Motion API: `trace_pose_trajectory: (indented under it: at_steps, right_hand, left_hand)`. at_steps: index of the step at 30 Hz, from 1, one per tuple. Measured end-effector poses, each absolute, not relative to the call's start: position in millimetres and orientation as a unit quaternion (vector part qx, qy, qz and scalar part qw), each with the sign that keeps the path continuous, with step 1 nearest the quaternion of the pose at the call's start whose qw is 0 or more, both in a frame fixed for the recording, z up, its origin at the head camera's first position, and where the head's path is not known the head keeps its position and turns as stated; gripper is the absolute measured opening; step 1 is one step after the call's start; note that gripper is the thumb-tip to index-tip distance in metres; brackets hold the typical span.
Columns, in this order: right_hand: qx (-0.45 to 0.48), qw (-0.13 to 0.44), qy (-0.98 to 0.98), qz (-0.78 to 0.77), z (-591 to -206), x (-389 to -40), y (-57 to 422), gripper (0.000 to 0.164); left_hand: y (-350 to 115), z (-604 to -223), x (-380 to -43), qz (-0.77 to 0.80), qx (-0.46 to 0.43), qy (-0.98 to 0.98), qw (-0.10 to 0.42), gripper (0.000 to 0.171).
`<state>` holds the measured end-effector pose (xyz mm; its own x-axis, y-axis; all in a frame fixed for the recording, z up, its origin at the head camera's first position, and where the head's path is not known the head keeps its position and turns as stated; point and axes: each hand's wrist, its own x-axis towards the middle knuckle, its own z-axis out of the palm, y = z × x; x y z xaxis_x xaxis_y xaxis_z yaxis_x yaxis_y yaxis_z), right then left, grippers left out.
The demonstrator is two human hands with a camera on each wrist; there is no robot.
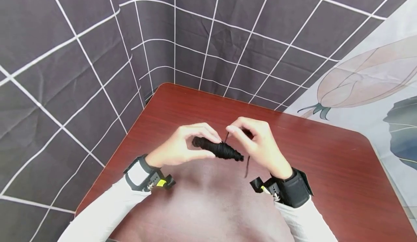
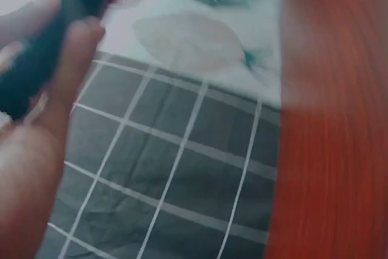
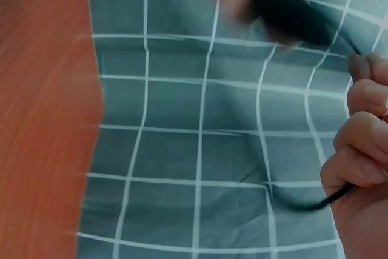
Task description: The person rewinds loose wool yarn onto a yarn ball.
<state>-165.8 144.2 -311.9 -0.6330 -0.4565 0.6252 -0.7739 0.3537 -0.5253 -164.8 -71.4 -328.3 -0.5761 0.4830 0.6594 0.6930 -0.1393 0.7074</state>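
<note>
A bundle of black cord [image 1: 224,150], wound thick in the middle and narrower at its ends, is held above the table. My left hand [image 1: 182,144] grips it between the thumb and fingers; the blurred bundle [image 2: 36,65] also shows in the left wrist view. To its right, my right hand [image 1: 258,142] pinches a strand [image 1: 226,137] that runs to the bundle. The strand's tail [image 3: 303,207] comes out below the curled fingers in the right wrist view and hangs loose.
Beneath both hands lies a reddish-brown wooden table [image 1: 325,155]. A dark grey curtain [image 1: 195,28] with white grid lines stands behind and to the left. A pale cloth [image 1: 374,71] with a floral print is on the right.
</note>
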Motion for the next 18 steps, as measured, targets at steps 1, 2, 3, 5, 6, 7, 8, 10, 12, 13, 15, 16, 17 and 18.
trace_pose_trajectory:
  at_steps: [1, 2, 3, 5, 6, 7, 8, 10, 12, 13, 15, 16, 17, 18]
  right_hand:
    - [0.374, 0.185, -0.804, 0.424, -314, -167, 146, 0.017]
    - [0.366, 0.179, -0.807, 0.427, -318, -168, 146, 0.018]
    - [0.363, 0.170, -0.810, 0.427, -323, -168, 146, 0.017]
    - [0.368, 0.144, -0.815, 0.425, -333, -165, 143, 0.019]
    - [0.375, 0.133, -0.817, 0.417, -337, -162, 140, 0.019]
    - [0.384, 0.126, -0.818, 0.410, -340, -159, 138, 0.020]
    - [0.393, 0.120, -0.817, 0.403, -340, -156, 136, 0.018]
    - [0.411, 0.129, -0.814, 0.390, -336, -152, 132, 0.017]
    - [0.421, 0.158, -0.807, 0.384, -326, -151, 132, 0.015]
    - [0.423, 0.176, -0.803, 0.382, -321, -153, 133, 0.013]
    - [0.417, 0.208, -0.798, 0.383, -311, -159, 137, 0.010]
    - [0.411, 0.215, -0.797, 0.388, -309, -162, 140, 0.009]
    - [0.405, 0.216, -0.796, 0.395, -308, -166, 142, 0.008]
    - [0.400, 0.210, -0.795, 0.404, -309, -170, 144, 0.008]
  left_hand:
    - [-72, -328, -165, -0.630, -0.450, -0.629, 0.069, 0.029]
    - [-72, -327, -166, -0.652, -0.440, -0.614, 0.067, 0.030]
    - [-72, -327, -167, -0.673, -0.424, -0.602, 0.074, 0.030]
    - [-72, -327, -170, -0.701, -0.386, -0.590, 0.104, 0.031]
    - [-72, -327, -171, -0.705, -0.367, -0.593, 0.123, 0.031]
    - [-72, -328, -173, -0.700, -0.353, -0.605, 0.143, 0.031]
    - [-72, -330, -174, -0.682, -0.342, -0.625, 0.165, 0.030]
    - [-72, -334, -175, -0.633, -0.335, -0.669, 0.198, 0.028]
    - [-72, -337, -175, -0.584, -0.348, -0.703, 0.208, 0.026]
    - [-73, -338, -175, -0.568, -0.365, -0.710, 0.199, 0.025]
    - [-74, -340, -173, -0.567, -0.408, -0.699, 0.152, 0.025]
    - [-74, -339, -171, -0.580, -0.427, -0.683, 0.119, 0.025]
    - [-75, -339, -169, -0.601, -0.440, -0.662, 0.085, 0.026]
    - [-75, -338, -168, -0.624, -0.445, -0.640, 0.057, 0.027]
